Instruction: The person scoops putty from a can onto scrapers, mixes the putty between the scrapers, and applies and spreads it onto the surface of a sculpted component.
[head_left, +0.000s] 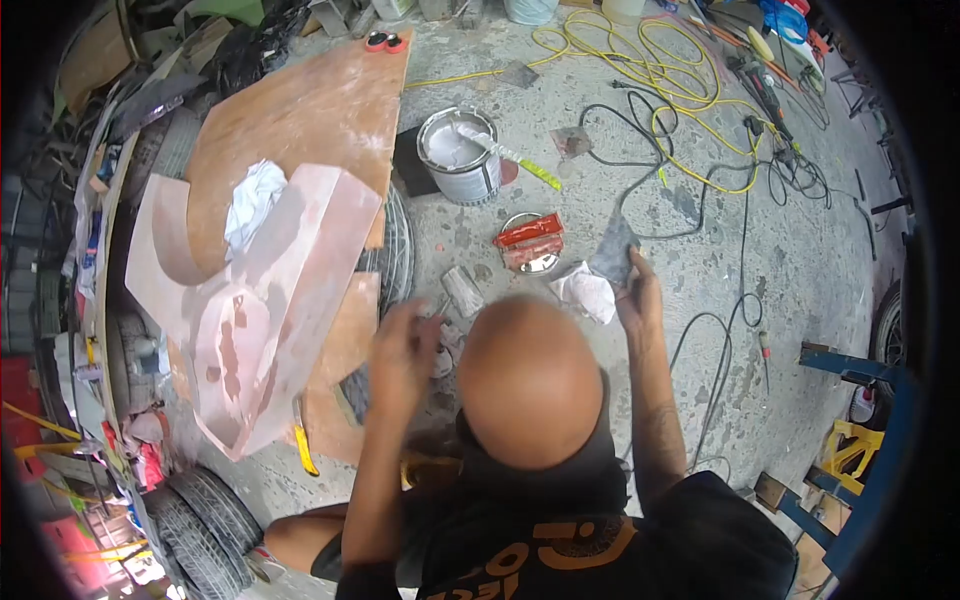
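The workshop floor (815, 250) was bare grey concrete, pitted and stained, with loops of yellow cable (690, 100) and black cable (660, 160) across its far part. The right hand (643, 295) held a grey sheet (612, 252) by its near edge, thumb and fingers closed narrowly on it. The sheet was right of the round lid (540, 264), its long axis running away from the person and its narrow corner pointing to the far side. It was thin, matt and roughly triangular as seen. The left hand (403, 355) was raised beside the moulded panel (310, 235), fingers bent and blurred; whether they gripped anything could not be told.

The panel was at the person's left, over a wooden board (290, 115). Its long axis ran obliquely, the tapered end pointing near and left, the broad end far and right. Its surface was matt, in patchy pink and grey, with angled faces, a curved cut-out and ragged brown patches near the tapered end. A crumpled white cloth (255, 208) was at its far side.

A metal can (467, 183) contained smooth pale grey paste. Flat red strips (529, 231) lay across the lid. A crumpled white wad (586, 291) was just beside the sheet.
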